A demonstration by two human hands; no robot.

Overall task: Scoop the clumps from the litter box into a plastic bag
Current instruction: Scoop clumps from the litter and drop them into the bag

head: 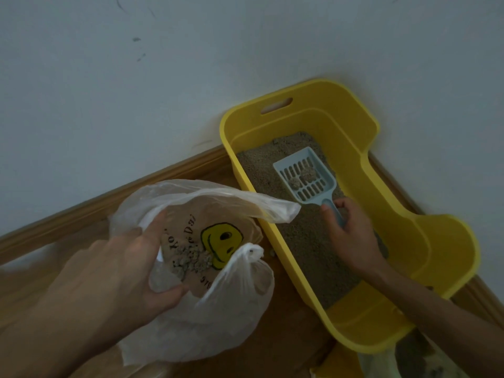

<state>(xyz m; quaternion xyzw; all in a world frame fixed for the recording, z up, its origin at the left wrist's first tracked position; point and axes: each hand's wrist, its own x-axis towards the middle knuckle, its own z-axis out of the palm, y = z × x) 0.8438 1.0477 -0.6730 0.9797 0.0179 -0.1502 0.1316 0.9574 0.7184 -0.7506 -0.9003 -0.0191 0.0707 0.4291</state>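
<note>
Several clumps (pixel 193 261) are lying at the bottom of the bag (pixel 240 301), nearest the camera, so part of the job is judged done. The bag is being held open on the floor (pixel 286 323) by the left hand (pixel 122 268). The fingers are being pushed inside the mouth and the thumb pressed against the outside, so the near edge of the plastic is being pinched between them. The far flap of the bag is reaching to the side wall of the box (pixel 300 88); whether it is touching cannot be told.

Farther out, the handle of the scoop (pixel 308 196) is being gripped by the right hand (pixel 351 236), with the thumb laid along the top and the fingers wrapped tightly beneath. The scoop is being held inside the box, low over the litter (pixel 308 241); contact with the litter cannot be judged. A small load (pixel 306 175) of a couple of lumps is being carried on the slotted pan.

The step in hand is judged to be the lift and sift of a fresh scoop. For the next move, the pan needs to be kept level, raised over the box's side wall, brought above the bag's mouth and tipped there. The flap should be pulled clear so nothing is being spilled on the floor.

Farthest off, the box is being backed by the skirting (pixel 109 203) and the wall (pixel 191 64).
</note>
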